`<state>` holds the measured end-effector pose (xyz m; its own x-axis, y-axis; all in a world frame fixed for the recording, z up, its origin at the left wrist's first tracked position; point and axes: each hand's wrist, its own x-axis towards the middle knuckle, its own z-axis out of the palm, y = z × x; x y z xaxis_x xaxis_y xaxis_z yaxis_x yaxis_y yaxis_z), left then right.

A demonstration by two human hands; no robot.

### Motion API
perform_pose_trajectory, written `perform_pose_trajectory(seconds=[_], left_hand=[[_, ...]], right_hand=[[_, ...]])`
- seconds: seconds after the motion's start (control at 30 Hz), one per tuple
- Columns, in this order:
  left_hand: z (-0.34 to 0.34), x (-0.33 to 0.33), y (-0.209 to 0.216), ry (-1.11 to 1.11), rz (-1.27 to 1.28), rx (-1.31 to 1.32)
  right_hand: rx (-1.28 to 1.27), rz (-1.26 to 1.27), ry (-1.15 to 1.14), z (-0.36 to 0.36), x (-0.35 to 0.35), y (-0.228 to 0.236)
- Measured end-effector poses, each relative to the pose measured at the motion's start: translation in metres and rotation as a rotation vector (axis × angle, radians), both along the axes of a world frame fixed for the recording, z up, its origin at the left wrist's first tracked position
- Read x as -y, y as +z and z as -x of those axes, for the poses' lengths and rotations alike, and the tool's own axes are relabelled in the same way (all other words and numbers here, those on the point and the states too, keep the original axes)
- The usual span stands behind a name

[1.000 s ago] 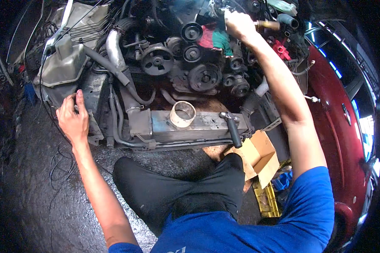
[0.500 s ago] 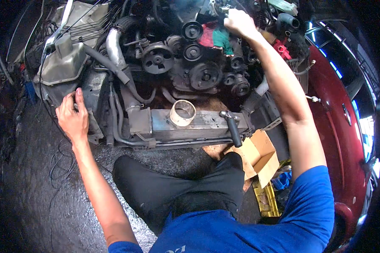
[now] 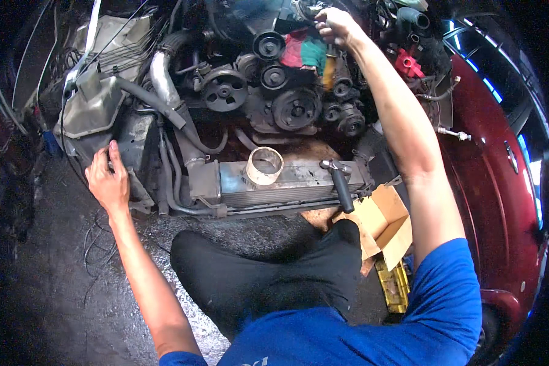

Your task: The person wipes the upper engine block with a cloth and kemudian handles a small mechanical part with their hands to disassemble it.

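- Dark, wet-streaked floor [image 3: 49, 305] below, with a dark red car [image 3: 494, 183] along the right and exposed engine pulleys [image 3: 296, 108] ahead.
- Clearest change: a yellowish handle [image 3: 328, 74], now apparently pointing down beneath the right hand [image 3: 338, 28], just beside a red-and-green cloth [image 3: 313, 53]; half a second ago, jutting out rightward instead.
- By judgement, swung to a new angle for the work high on the engine; driven round or merely dropped, impossible to say.
- Right fingers now looser, half curled, close to bright metal parts [image 3: 300, 10]; cannot tell whether pinching anything.
- Left hand [image 3: 108, 186] little changed: fingers loosely bent, slightly apart, nothing visibly pinched, near a pale plastic reservoir [image 3: 90, 107].
- Unchanged in layout, only slightly shifted in view: a cream ring [image 3: 257, 174] on top of a finned cooler [image 3: 274, 197], a black-handled tool [image 3: 343, 192] lying across toward its right end, an open cardboard box [image 3: 372, 210] just below.
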<state>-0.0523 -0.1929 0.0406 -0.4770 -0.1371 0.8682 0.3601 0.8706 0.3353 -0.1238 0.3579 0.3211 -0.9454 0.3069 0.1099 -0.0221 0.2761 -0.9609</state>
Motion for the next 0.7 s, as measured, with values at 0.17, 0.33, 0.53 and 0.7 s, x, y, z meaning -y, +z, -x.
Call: perform_pose_trajectory(seconds=[0.17, 0.33, 0.53, 0.7], left_hand=[[-0.002, 0.002, -0.008, 0.040, 0.001, 0.103], [-0.012, -0.002, 0.017, 0.034, -0.051, 0.361], [-0.057, -0.120, 0.137, -0.276, -0.249, 0.416], [-0.047, -0.289, 0.240, -0.525, 0.107, 0.410]], right_hand=[[-0.082, 0.473, 0.111, -0.010, 0.017, -0.014], [-0.101, 0.398, -0.045, -0.043, 0.057, -0.011], [-0.058, 0.550, -0.119, -0.056, 0.067, -0.006], [-0.102, 1.400, -0.065, -0.044, 0.072, -0.015]])
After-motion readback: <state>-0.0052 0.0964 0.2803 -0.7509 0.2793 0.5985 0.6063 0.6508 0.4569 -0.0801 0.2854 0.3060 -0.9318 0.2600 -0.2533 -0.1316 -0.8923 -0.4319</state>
